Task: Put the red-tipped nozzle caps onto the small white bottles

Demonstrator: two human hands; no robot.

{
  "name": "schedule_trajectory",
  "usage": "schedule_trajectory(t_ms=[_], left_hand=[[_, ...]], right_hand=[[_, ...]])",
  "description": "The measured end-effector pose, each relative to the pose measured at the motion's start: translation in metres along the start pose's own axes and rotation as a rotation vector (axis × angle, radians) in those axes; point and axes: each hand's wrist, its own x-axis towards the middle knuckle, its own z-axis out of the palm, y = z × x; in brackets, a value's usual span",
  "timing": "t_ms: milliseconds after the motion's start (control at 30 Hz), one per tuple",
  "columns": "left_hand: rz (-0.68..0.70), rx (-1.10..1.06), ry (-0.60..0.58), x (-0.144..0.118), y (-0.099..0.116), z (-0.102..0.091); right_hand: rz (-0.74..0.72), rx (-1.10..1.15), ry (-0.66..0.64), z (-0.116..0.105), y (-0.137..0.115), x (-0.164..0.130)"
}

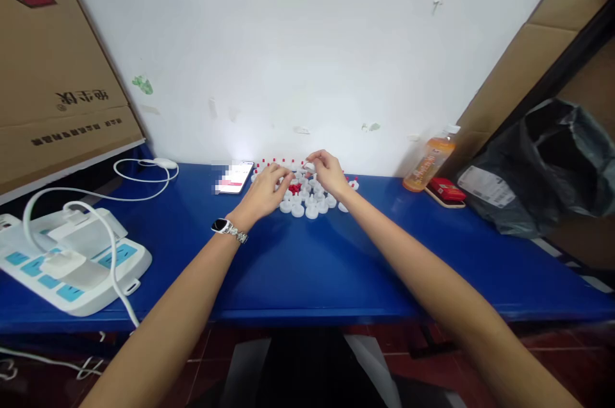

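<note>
- Left hand (266, 190): hovering over the near-left edge of the caps, fingers curled; whether it is pinching one is unclear.
- Right hand (329, 174): pinching a small white piece at the far side.
- White caps (307, 203): lying clustered on the blue table (307, 267), directly under both hands; red pieces (295, 188) sitting between them, nearer the left.

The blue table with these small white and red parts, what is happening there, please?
A person sits at the blue table and works with both hands in a cluster of small white caps, some with red tips. The left hand, with a watch on its wrist, rests on the caps. The right hand pinches one small white piece. A phone lies to the left, a bottle to the right.
</note>
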Motion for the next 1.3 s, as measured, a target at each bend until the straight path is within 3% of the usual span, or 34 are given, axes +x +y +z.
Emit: schedule_trajectory(t_ms=[100,200,433,633,800,933,1167,1233,1300], left_hand=[[0.043,-0.086,0.061,-0.001,0.016,0.005],[0.083,-0.165,0.051,-0.003,0.031,0.014],[0.099,-0.26,-0.023,-0.011,0.049,0.028],[0.202,-0.051,-0.059,-0.011,0.054,0.022],[0.197,0.15,0.001,-0.009,0.054,0.019],[0.171,0.19,0.016,-0.009,0.054,0.017],[0.175,0.195,-0.067,-0.01,0.056,0.015],[0.18,0.151,-0.102,-0.01,0.055,0.013],[0.173,0.049,-0.102,-0.009,0.054,0.014]], right_hand=[[0.035,0.106,0.01,-0.01,-0.004,-0.035],[0.07,0.257,-0.018,-0.012,-0.015,-0.06],[0.251,0.662,-0.012,0.002,-0.043,-0.081],[0.437,0.881,-0.292,-0.004,-0.044,-0.083],[0.413,0.818,-0.36,-0.006,-0.044,-0.087],[0.32,0.72,-0.225,0.002,-0.046,-0.092],[0.417,0.589,-0.221,0.009,-0.043,-0.093],[0.379,0.481,-0.197,0.007,-0.042,-0.093],[0.239,0.292,-0.123,0.005,-0.042,-0.094]])
